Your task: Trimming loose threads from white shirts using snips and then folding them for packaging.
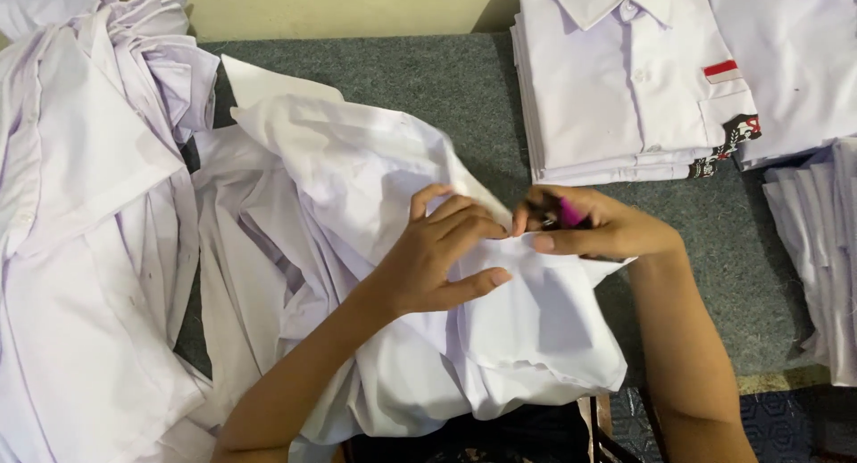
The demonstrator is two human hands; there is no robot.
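Observation:
A rumpled white shirt (pixel 357 177) lies on the grey carpeted table (pixel 446 79) in front of me. My left hand (pixel 442 258) rests on it, fingers pinching a fold of the white cloth near the middle. My right hand (pixel 594 226) is closed around a small pink and black tool (pixel 564 215), held right at the edge of the fold that my left fingers pinch. The tool's tip is hidden by my fingers.
A stack of neatly folded white shirts (pixel 625 79) with a red and white chest badge sits at the back right, another folded shirt (pixel 794 61) beside it. A heap of loose white shirts (pixel 80 231) fills the left. More folded white pieces (pixel 821 249) lie at the right edge.

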